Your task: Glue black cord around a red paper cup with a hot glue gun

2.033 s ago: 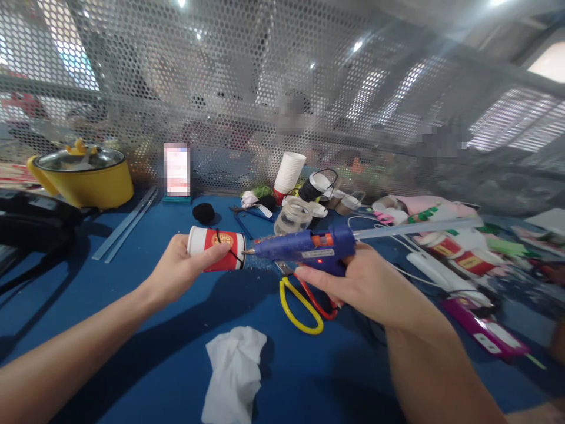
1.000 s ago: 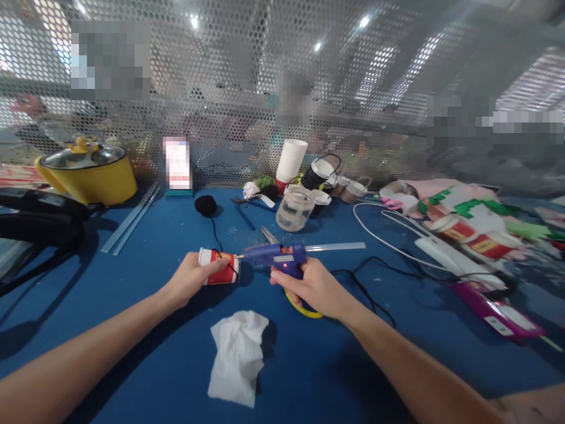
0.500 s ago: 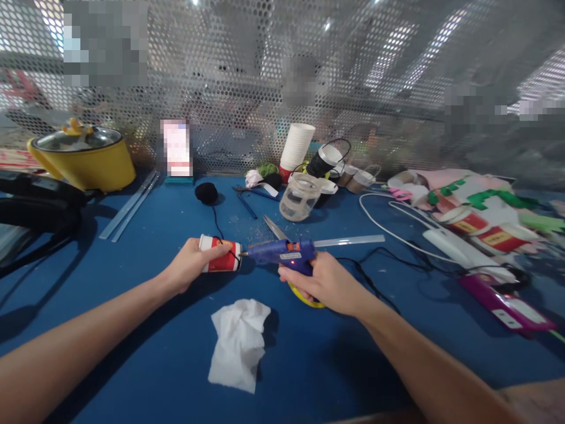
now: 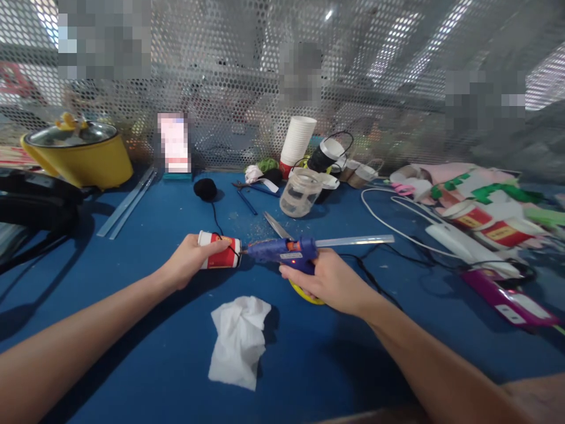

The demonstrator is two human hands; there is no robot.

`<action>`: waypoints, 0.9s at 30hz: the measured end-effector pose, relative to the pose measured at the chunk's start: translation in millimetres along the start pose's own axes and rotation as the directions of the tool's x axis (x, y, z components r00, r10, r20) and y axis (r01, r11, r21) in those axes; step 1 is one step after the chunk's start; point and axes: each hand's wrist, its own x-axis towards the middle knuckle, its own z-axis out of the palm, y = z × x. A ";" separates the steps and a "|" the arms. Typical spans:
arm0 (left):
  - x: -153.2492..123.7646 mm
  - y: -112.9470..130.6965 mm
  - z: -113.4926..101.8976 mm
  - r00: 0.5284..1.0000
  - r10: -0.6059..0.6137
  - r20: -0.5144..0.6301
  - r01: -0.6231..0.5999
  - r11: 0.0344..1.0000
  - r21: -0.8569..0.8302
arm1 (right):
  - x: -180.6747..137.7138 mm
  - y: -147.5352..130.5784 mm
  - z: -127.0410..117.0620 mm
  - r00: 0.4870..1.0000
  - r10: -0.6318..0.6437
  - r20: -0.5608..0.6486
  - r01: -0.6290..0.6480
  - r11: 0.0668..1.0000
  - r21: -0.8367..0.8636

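Left hand (image 4: 189, 262) closed around one red-and-white paper cup (image 4: 226, 257), sideways over the blue table (image 4: 159, 335) — right hand (image 4: 329, 280) wrapped around one blue glue gun (image 4: 272, 252), pointed at the cup's end — one crumpled tissue (image 4: 239, 341) nearer, two glue sticks (image 4: 123, 203) farther left

you seem to be in a craft workshop, given the glue gun (image 4: 279, 251), scissors (image 4: 276, 225), yarn ball (image 4: 205, 189) and stacked paper cups (image 4: 299, 142).
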 end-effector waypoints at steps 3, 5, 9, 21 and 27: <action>-1.2 0.6 0.5 1.000 -0.001 0.009 0.001 1.000 -0.010 | -0.1 -0.3 0.3 1.000 0.007 0.017 -0.007 1.000 0.000; -2.1 0.1 0.6 1.000 0.010 0.014 -0.009 1.000 -0.010 | 0.3 -0.2 0.3 1.000 0.018 0.022 -0.018 1.000 0.007; -4.0 -2.4 0.5 0.999 0.047 0.003 -0.047 0.999 0.020 | 2.0 0.9 0.3 0.999 0.007 -0.036 -0.008 1.000 -0.025; -5.4 -7.7 -1.0 0.997 0.071 -0.007 -0.071 0.995 0.072 | 9.0 5.1 0.9 0.998 0.013 -0.054 -0.013 1.000 -0.008; -5.9 -5.8 0.5 0.998 0.060 -0.020 -0.059 0.997 0.042 | 7.8 5.4 0.5 1.000 0.000 -0.021 0.001 1.000 0.023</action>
